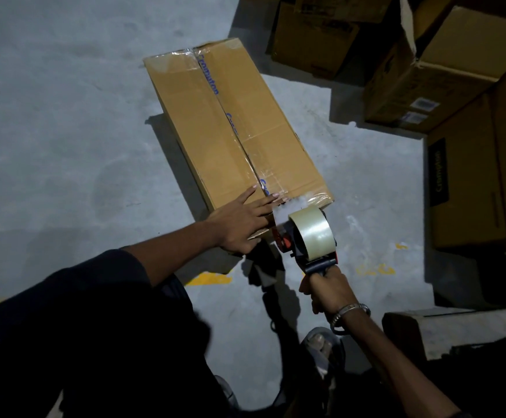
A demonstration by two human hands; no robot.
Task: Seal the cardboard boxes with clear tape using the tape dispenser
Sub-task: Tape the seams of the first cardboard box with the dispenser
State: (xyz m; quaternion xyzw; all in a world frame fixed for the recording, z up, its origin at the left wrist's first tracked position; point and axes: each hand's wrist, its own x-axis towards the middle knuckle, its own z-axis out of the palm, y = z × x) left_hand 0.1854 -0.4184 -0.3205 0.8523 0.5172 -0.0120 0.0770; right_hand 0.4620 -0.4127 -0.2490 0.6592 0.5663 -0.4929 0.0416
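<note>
A long cardboard box (pixel 212 128) lies flat on the grey floor, its centre seam covered by tape with blue print and by clear tape. My left hand (pixel 241 220) rests flat on the box's near end, fingers spread over the seam. My right hand (pixel 327 286) grips the handle of the tape dispenser (pixel 306 236), which carries a roll of clear tape. The dispenser's front sits at the near edge of the box, just right of my left fingertips, with a strip of tape running from it onto the box.
Several stacked cardboard boxes (pixel 444 70) stand at the back right and along the right side (pixel 468 188). Yellow floor markings (pixel 209 279) lie near my legs. My sandalled foot (pixel 321 342) is below the dispenser. Open floor lies to the left.
</note>
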